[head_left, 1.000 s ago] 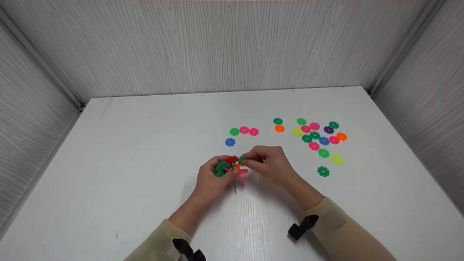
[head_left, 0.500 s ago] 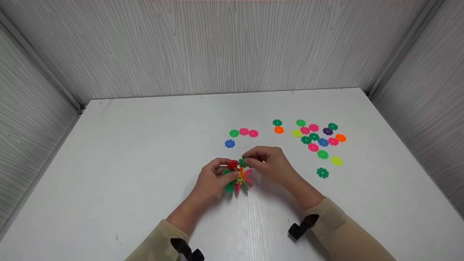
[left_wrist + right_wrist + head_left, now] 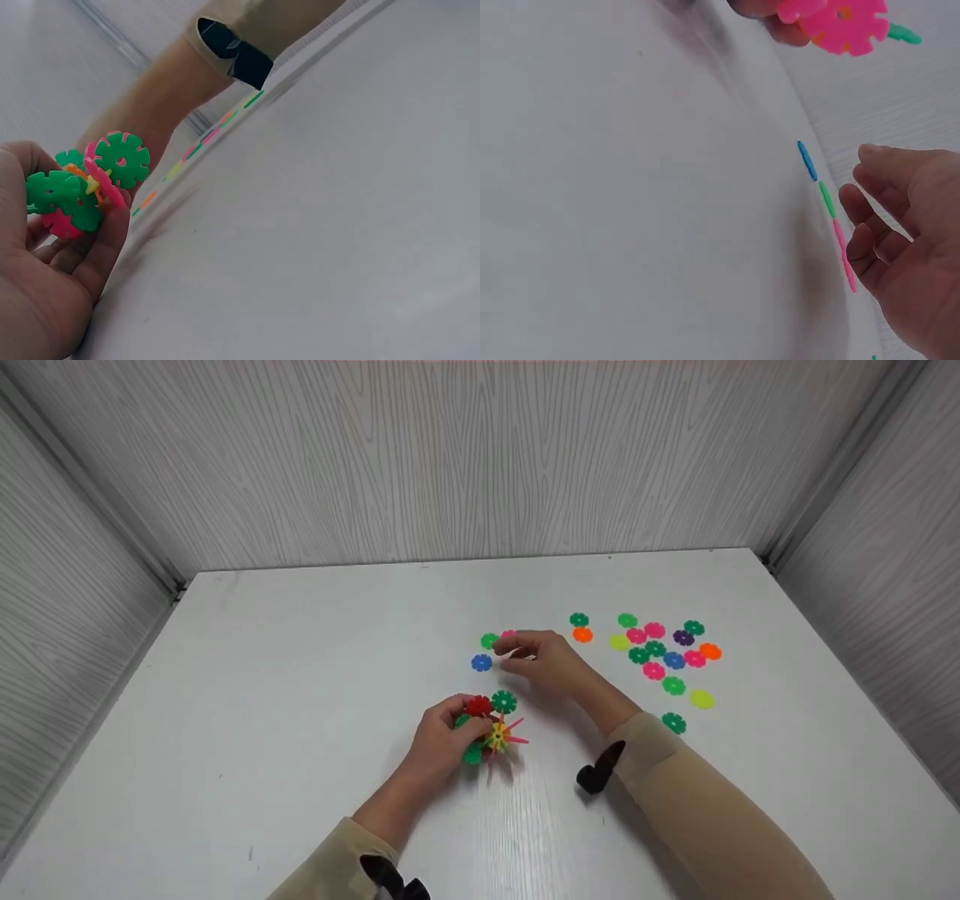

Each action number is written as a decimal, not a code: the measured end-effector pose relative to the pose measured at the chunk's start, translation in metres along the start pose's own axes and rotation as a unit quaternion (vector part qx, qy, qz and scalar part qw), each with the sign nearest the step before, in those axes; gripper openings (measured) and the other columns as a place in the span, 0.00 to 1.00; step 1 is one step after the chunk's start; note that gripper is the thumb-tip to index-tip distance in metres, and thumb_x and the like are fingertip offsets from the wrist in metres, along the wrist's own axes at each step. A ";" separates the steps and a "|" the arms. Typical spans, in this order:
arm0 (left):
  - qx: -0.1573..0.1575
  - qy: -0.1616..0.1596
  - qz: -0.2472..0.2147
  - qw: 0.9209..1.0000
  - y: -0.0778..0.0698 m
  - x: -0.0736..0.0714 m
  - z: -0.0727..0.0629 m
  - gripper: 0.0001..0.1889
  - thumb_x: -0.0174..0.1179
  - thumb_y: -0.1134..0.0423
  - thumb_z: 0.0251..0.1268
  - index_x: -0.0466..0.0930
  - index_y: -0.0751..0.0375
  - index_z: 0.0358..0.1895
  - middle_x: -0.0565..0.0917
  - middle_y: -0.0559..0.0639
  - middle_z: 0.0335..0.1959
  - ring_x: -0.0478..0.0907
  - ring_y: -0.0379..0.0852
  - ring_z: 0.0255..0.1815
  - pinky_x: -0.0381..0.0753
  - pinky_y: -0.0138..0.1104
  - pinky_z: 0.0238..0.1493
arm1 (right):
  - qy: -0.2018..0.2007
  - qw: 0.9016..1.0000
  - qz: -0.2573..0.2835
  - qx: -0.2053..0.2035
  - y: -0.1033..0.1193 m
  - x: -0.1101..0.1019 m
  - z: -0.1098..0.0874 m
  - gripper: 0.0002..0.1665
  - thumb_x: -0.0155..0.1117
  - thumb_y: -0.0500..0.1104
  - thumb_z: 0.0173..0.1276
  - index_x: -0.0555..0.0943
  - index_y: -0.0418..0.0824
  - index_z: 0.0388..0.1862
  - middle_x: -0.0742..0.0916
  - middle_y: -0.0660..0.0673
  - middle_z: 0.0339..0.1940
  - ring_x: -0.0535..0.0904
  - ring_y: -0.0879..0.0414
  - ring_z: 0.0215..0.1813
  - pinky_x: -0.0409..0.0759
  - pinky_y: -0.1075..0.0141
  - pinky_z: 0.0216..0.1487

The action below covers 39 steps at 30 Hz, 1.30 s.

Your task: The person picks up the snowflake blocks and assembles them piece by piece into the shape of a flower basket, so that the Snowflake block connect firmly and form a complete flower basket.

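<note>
My left hand point(image 3: 442, 739) holds a cluster of interlocked snowflake discs between thumb and fingers. In it a red disc point(image 3: 478, 705) and a dark green disc point(image 3: 504, 702) stand at the top, with a yellow disc point(image 3: 498, 736) and pink ones seen edge-on lower down. The left wrist view shows green discs point(image 3: 122, 160) and pink ones meshed by their slots. My right hand point(image 3: 551, 664) hovers with loosely bent fingers and nothing between them, close by a blue disc point(image 3: 481, 662) and a light green disc point(image 3: 490, 641). It partly hides pink discs point(image 3: 508, 635) behind it.
Loose discs of several colours lie flat at the right, among them a purple disc point(image 3: 683, 637) and a yellow disc point(image 3: 702, 699). A dark green disc point(image 3: 579, 619) and an orange disc point(image 3: 583, 634) lie behind the right hand. Pale wood-grain panels point(image 3: 480, 465) border the white table point(image 3: 262, 697).
The right hand has let go of the dark green disc, which stays on the cluster, and has moved away toward the blue and light green discs. The left hand has turned the cluster.
</note>
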<state>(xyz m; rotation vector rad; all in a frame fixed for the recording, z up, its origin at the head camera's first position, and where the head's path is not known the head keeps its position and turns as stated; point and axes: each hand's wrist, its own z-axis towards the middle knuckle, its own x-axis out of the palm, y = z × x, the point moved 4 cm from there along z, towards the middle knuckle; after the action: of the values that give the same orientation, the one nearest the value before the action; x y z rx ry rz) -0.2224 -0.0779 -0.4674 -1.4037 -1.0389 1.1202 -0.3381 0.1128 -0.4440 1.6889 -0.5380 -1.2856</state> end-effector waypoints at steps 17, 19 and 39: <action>0.005 0.021 -0.013 1.000 0.001 -0.001 0.000 0.18 0.69 0.60 0.70 0.83 0.59 0.59 0.83 0.54 0.57 0.75 0.53 0.63 0.82 0.39 0.63 | 0.071 0.992 -0.104 0.003 0.003 0.016 0.025 0.22 0.70 0.42 0.76 0.87 0.57 0.65 0.85 0.52 0.54 0.76 0.49 0.53 0.82 0.63 0.53; 0.001 0.016 -0.009 1.000 0.001 -0.002 0.000 0.19 0.70 0.60 0.69 0.82 0.58 0.60 0.83 0.53 0.57 0.76 0.52 0.63 0.82 0.39 0.63 | 0.084 0.990 -0.116 -0.003 0.004 0.017 0.025 0.23 0.69 0.41 0.76 0.86 0.57 0.66 0.84 0.52 0.54 0.76 0.50 0.53 0.82 0.64 0.53; -0.002 0.002 -0.012 1.000 0.002 -0.003 0.001 0.20 0.71 0.62 0.67 0.83 0.59 0.60 0.84 0.52 0.56 0.77 0.52 0.62 0.82 0.40 0.63 | 0.147 0.979 -0.137 -0.021 0.005 0.016 0.015 0.19 0.73 0.44 0.74 0.84 0.53 0.61 0.83 0.52 0.56 0.76 0.54 0.63 0.82 0.62 0.62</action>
<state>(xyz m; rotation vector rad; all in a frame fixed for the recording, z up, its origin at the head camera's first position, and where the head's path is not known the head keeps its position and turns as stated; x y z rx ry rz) -0.2244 -0.0807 -0.4689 -1.3929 -1.0517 1.0987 -0.3451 0.0922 -0.4484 1.9225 -0.1039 -1.1962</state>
